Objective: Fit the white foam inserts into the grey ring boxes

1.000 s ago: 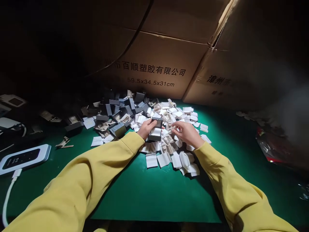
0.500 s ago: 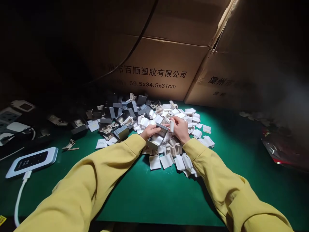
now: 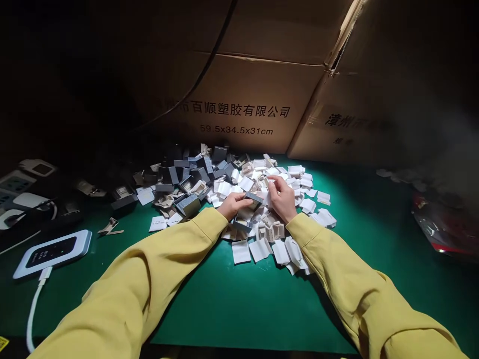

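My left hand (image 3: pixel 234 204) is closed on a small dark hinged box (image 3: pixel 253 200), thumb on the upper edge. The box stands open, its lower half tilted toward me with something pale inside. Just right of it, my right hand (image 3: pixel 282 198) has thumb and fingers pinched together; what lies between them blends with the pale pieces behind and cannot be made out. Around both hands spreads a heap of folded white card pieces (image 3: pixel 240 252). More dark boxes (image 3: pixel 189 204) are piled to the left of my left hand.
Large brown cartons (image 3: pixel 239 85) stand behind the heap, with a black cable (image 3: pixel 209 65) hanging in front. On the left of the green table (image 3: pixel 254 309) lie a white device (image 3: pixel 52 253) with a cable and some plugs. A clear plastic bag (image 3: pixel 445 224) sits at the right.
My right hand has moved slightly up and away from the box; the white piece seen at its fingertips no longer shows clearly. The box in my left hand has tilted a little.
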`<move>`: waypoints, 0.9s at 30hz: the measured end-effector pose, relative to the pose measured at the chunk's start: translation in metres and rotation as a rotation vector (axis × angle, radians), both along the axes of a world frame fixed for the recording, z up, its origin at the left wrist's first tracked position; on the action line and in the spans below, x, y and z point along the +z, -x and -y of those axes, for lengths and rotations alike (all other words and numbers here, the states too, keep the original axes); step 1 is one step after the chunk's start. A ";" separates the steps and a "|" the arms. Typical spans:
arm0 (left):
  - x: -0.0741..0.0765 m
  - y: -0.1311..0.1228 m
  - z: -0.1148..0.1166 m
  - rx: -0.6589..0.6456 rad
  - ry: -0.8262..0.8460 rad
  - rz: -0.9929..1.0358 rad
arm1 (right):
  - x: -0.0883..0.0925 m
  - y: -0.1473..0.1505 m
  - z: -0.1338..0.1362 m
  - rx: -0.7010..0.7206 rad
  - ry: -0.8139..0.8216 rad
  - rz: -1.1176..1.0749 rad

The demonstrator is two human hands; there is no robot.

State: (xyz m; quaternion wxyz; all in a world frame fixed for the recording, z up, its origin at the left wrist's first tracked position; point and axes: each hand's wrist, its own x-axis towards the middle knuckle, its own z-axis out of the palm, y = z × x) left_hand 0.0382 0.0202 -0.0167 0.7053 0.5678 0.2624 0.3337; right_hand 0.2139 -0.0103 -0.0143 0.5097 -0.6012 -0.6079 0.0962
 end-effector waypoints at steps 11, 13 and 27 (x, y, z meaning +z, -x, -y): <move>0.012 0.000 -0.003 0.418 0.413 0.244 | -0.005 -0.001 -0.003 0.300 -0.070 0.259; 0.015 0.000 -0.002 0.427 0.444 0.262 | -0.005 0.000 -0.003 0.309 -0.101 0.281; 0.011 0.001 -0.003 0.411 0.482 0.297 | -0.003 0.002 -0.002 0.364 0.008 0.235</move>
